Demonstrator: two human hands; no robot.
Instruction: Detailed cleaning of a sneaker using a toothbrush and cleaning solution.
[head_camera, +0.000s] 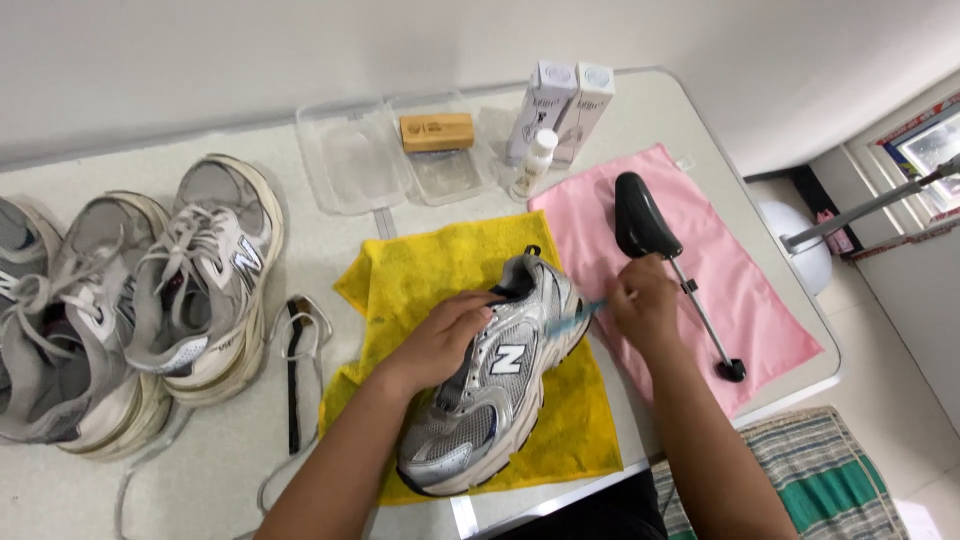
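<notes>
Sneaker (490, 385), silver-grey, lies on yellow cloth (420, 270) on the surface. Left hand (440, 340) clamps its collar; right hand (640, 300) pinches what looks like a light-blue brush (578, 317) at the heel. Best short strokes, shoe pinned firmly.

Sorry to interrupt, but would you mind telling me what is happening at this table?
A person steadies a silver sneaker on a yellow cloth with the left hand. The right hand holds a small light-blue brush against the shoe's heel side. A black shoe tree lies on a pink cloth; more grey sneakers wait at the left.
</notes>
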